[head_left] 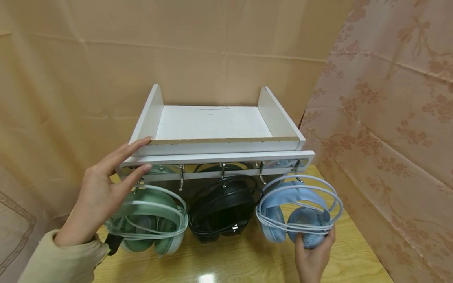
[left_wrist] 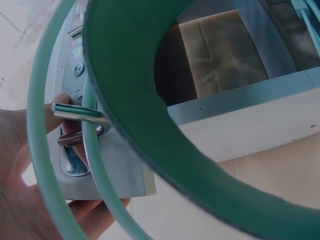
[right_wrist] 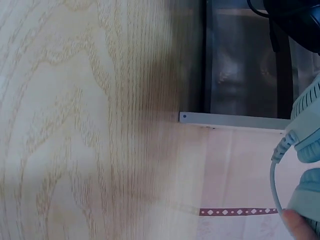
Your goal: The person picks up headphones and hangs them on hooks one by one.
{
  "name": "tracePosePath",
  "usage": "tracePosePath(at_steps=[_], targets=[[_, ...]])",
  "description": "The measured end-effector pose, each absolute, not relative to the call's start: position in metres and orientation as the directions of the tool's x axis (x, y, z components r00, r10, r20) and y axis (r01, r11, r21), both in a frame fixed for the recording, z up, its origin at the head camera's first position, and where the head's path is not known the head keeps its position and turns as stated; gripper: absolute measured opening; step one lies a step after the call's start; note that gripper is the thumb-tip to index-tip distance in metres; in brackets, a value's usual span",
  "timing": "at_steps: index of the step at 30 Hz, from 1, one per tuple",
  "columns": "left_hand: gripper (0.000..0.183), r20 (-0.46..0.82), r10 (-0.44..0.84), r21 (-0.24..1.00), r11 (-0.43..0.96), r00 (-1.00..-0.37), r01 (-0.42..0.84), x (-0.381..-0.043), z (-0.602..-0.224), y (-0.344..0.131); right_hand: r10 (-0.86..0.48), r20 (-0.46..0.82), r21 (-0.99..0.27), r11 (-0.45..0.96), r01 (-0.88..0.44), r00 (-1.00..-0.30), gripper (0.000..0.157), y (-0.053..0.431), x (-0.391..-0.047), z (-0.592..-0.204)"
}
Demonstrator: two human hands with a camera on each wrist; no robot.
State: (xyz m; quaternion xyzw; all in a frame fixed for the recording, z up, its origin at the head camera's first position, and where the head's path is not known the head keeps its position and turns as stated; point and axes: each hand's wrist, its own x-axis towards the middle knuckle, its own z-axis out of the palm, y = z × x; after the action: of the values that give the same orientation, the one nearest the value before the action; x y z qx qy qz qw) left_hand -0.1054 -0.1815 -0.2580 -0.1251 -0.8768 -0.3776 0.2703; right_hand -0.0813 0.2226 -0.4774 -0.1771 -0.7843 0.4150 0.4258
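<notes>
A white wooden shelf (head_left: 212,122) has a front rail (head_left: 212,158) with several metal hooks (head_left: 182,177). My left hand (head_left: 92,192) grips the rail's left end, fingers over the top and thumb in front. Just below it hang green headphones (head_left: 170,243) with a pale coiled cable; their headband (left_wrist: 117,75) fills much of the left wrist view. Black headphones (head_left: 219,208) hang in the middle. At the right end, light blue headphones (head_left: 274,224) with a coiled cable are under a hook, and my right hand (head_left: 313,257) holds one ear cup from below.
The shelf stands on a wood-grain table (head_left: 233,263). Behind it hangs a tan cloth (head_left: 198,59), and a pink floral cloth (head_left: 389,129) covers the right side. The open shelf top has raised side panels (head_left: 279,112).
</notes>
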Motion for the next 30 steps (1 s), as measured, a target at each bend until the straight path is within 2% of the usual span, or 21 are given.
tracePosePath(at_steps=[8, 17, 30], targets=[[0.056, 0.552, 0.005, 0.605, 0.686, -0.834, 0.405, -0.1046, -0.2576, -0.1826, 0.583, 0.511, -0.795, 0.6, -0.089, -0.632, 0.091, 0.2267, -0.0835, -0.4778], [0.058, 0.53, 0.011, 0.628, 0.667, -0.848, 0.401, -0.1061, -0.2564, -0.1831, 0.536, 0.389, -0.867, 0.489, -0.1, -0.75, 0.092, 0.2244, -0.0827, -0.4776], [0.06, 0.568, 0.023, 0.585, 0.692, -0.822, 0.423, -0.1058, -0.2591, -0.1852, 0.51, 0.354, -0.871, 0.486, -0.077, -0.784, 0.093, 0.2241, -0.0821, -0.4747]])
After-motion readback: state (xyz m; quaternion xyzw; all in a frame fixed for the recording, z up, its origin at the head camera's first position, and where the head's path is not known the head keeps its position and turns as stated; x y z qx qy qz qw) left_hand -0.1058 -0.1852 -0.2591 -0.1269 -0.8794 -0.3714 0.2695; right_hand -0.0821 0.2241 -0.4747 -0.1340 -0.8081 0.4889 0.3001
